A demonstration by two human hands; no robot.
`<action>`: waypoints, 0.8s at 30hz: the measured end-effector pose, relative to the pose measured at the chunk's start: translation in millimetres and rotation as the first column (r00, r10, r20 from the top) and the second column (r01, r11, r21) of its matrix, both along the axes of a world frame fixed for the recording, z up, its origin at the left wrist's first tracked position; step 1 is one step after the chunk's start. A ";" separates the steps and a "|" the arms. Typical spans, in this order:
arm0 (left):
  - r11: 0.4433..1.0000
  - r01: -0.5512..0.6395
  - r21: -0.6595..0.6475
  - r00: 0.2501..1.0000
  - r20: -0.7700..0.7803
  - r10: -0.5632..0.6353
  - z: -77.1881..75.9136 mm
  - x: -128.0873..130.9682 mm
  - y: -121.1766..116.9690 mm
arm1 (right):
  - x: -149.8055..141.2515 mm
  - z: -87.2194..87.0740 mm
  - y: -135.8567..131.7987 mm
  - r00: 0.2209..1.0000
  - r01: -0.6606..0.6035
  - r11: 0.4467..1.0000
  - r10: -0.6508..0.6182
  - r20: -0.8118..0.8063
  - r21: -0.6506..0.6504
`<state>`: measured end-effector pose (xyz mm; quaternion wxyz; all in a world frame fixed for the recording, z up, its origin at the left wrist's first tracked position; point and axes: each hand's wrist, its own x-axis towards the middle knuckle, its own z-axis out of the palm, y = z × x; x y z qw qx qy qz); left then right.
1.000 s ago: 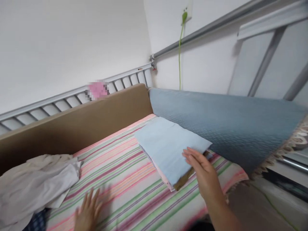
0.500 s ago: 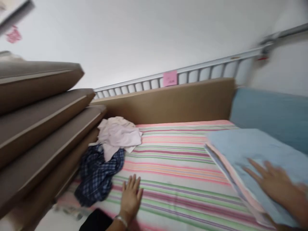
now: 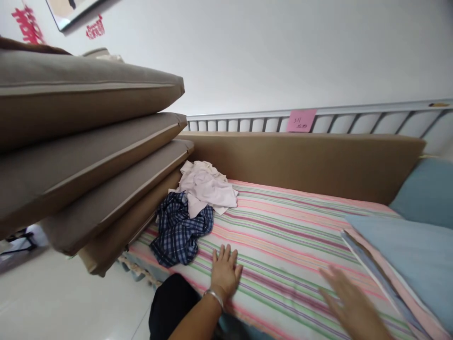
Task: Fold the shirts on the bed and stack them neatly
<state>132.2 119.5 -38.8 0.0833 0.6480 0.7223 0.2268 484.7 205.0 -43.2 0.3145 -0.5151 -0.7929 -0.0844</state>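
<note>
My left hand (image 3: 224, 270) lies flat, fingers stretched out, on the striped sheet (image 3: 283, 236), close to the right of a crumpled dark blue checked garment (image 3: 179, 231). A pale pink-white garment (image 3: 205, 186) is heaped just behind the checked one. My right hand (image 3: 348, 302) hovers over the sheet at the lower right, blurred by motion, fingers spread and holding nothing. A folded stack topped with light blue cloth (image 3: 410, 264) lies at the right edge, a little right of that hand.
Several brown cushions (image 3: 88, 137) are stacked at the left, overhanging the bed's end. A brown backrest (image 3: 304, 160) runs along the far side under a white rail bearing a pink note (image 3: 300, 121). A blue cushion (image 3: 430, 193) sits at the right. White floor (image 3: 71, 302) lies lower left.
The view has swung left, away from the blue cushion, bringing the stacked cushions and crumpled garments in. My right hand has come off the folded stack and moved left; my left hand stays on the sheet.
</note>
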 end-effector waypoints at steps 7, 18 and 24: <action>0.997 0.004 0.083 1.000 0.025 -0.006 5.2 -39.9 -17.4 | -41.4 -57.8 -51.7 0.992 0.046 0.972 -0.017 0.126 -0.232; 0.869 -0.460 -0.184 0.845 0.210 0.492 76.0 -151.1 -42.1 | -37.3 -56.4 -51.3 0.996 0.011 0.975 0.010 0.092 -0.220; 0.988 -0.111 -0.105 0.895 0.422 0.146 60.7 9.3 -39.3 | -49.9 -40.8 -51.7 0.996 0.030 0.954 -0.056 -0.076 -0.299</action>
